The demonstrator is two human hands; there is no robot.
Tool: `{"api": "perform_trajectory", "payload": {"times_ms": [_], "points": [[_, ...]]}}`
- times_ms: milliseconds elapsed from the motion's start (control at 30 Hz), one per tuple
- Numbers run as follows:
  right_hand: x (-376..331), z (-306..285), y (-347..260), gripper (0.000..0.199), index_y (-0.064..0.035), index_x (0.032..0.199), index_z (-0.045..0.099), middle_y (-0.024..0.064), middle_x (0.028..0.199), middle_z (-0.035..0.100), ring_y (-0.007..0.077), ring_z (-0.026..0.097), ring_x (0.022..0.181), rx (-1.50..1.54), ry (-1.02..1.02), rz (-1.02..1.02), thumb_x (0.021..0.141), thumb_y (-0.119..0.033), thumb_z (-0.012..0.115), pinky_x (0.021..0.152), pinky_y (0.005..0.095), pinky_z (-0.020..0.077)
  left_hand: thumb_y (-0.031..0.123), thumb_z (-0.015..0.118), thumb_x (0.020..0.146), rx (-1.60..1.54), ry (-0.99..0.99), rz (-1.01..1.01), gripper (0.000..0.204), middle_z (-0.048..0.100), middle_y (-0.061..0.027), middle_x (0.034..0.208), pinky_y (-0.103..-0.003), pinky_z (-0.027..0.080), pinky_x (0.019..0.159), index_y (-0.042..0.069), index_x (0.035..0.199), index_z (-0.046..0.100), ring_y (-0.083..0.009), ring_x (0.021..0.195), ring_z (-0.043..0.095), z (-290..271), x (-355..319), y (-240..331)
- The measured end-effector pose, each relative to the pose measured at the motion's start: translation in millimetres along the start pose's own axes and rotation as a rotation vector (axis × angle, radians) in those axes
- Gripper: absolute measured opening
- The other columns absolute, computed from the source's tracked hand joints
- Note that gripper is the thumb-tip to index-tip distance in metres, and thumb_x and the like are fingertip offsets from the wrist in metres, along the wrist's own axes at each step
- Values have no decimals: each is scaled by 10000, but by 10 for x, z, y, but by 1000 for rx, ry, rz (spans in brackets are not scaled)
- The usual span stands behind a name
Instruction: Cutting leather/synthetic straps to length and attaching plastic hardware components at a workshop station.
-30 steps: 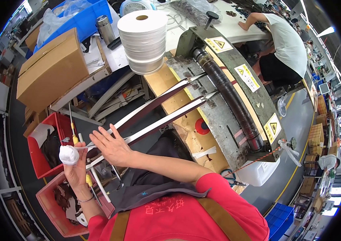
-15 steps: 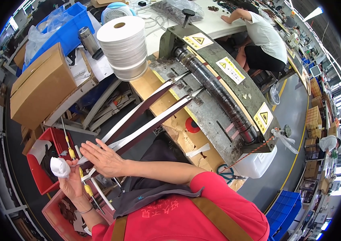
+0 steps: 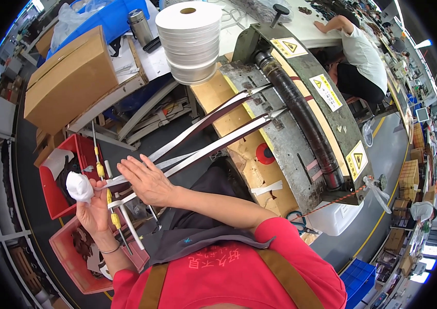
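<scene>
My left hand [image 3: 93, 213] is curled around a white, wadded, cloth-like ball [image 3: 79, 187] at the left. My right hand [image 3: 147, 183] lies flat with fingers stretched, over the near ends of long strips beside the left hand. White tape [image 3: 228, 139] and dark maroon strips run in two lines from there to metal guides on a machine [image 3: 293, 149] with a dark roller [image 3: 306, 116]. A rod with yellow grips [image 3: 115, 220] and a white bar stand just beside my left hand. How the strips end beneath my palm is hidden.
A large white tape spool [image 3: 189, 46] stands behind the strips. Left of it are a cardboard box [image 3: 71, 77] and a steel flask [image 3: 139, 27]. Red bins [image 3: 56, 193] sit low at the left. Scissors [image 3: 298, 221] lie near the machine; another person [image 3: 363, 64] works at the far right.
The whole view has shifted, so the machine, spool and box sit farther right. My left hand still holds the white ball, and my right hand stays flat over the strips.
</scene>
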State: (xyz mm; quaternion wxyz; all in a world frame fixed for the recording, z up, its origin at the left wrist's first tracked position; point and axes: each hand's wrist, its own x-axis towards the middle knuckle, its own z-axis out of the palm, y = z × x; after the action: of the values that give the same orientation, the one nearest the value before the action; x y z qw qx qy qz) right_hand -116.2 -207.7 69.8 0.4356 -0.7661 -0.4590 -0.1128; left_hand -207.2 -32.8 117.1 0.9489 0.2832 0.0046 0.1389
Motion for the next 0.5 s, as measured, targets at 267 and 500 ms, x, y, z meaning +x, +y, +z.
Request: {"api": "perform_trajectory", "payload": {"times_ms": [267, 500], "points": [[-11, 14, 40, 601, 10, 1246, 340, 182, 1210, 421, 315, 380, 1159, -28, 6, 20, 683, -43, 546, 980, 453, 246, 52, 517, 779, 26, 21, -26, 494, 452, -248, 1176, -478, 287, 1007, -51, 1225, 332, -354, 1093, 456, -86, 50, 7], [-34, 48, 60, 585, -15, 1234, 355, 120, 963, 516, 248, 485, 959, -133, -53, 67, 690, -104, 550, 914, 497, 272, 66, 510, 777, 217, 109, 64, 428, 522, -217, 1087, -431, 364, 956, -51, 1176, 409, -311, 996, 529, -159, 84, 93]]}}
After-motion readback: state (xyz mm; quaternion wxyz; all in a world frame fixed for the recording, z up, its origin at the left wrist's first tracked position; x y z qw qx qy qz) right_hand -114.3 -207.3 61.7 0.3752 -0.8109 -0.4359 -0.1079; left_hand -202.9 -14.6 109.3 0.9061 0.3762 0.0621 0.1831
